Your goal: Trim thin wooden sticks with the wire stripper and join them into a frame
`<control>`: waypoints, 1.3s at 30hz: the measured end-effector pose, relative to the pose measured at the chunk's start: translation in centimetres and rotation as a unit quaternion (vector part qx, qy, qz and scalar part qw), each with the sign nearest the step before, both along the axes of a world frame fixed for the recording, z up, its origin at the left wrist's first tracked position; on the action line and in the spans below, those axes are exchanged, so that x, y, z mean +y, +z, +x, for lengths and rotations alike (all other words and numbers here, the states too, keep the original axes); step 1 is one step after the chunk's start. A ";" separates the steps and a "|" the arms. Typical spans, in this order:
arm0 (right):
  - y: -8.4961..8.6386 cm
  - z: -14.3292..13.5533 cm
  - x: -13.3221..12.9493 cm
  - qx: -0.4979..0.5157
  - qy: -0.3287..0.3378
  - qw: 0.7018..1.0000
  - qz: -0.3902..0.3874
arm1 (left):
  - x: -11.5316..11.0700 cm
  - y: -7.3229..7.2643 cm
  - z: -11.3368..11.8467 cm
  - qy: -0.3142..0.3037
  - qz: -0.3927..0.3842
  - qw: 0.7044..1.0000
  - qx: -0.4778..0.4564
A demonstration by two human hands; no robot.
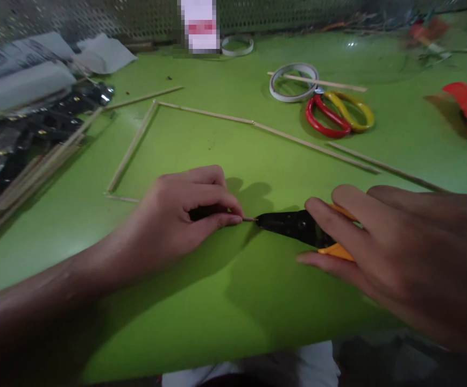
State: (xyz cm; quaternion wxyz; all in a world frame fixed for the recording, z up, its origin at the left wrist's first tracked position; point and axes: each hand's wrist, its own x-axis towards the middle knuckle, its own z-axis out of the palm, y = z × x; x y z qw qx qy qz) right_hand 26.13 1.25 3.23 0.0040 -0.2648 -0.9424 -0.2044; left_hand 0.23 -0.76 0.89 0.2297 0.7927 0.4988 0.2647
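– Green and glossy, right across the table (pixel 201 333). On top?

– Pale, straight, wooden-looking sticks (pixel 213 114), end to end in an angular outline; off to the left, a rougher bundle (pixel 32 180).

– Right hand (pixel 395 247)?

– Grip closed around orange handles, thumb slightly apart.

– Left hand (pixel 172 209)?

– Grip pinched shut, forefinger against thumb.

– Between them?

– Black, tapering pliers (pixel 290 223). Farther back, scissors-like tool (pixel 322 130) with rounded red and yellow loops, just beside a white tape ring (pixel 294 98).

– Smallest?

– Thin brownish piece (pixel 250 219), in the left pinch, far end at the pliers' tip. Wood or wire: impossible to tell.
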 end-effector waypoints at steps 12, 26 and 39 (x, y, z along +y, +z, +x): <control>0.5 -0.4 -2.2 -0.031 0.007 0.996 0.083 | 0.2 -0.5 -0.2 -0.009 -0.004 1.000 -0.017; 1.4 -0.6 -0.7 -0.046 -0.019 0.999 -0.005 | 0.4 -0.9 -0.2 -0.050 0.022 0.999 0.002; -1.1 -0.2 -1.8 0.014 -0.072 0.997 0.039 | 0.4 -1.8 -0.1 -0.090 0.092 0.992 0.005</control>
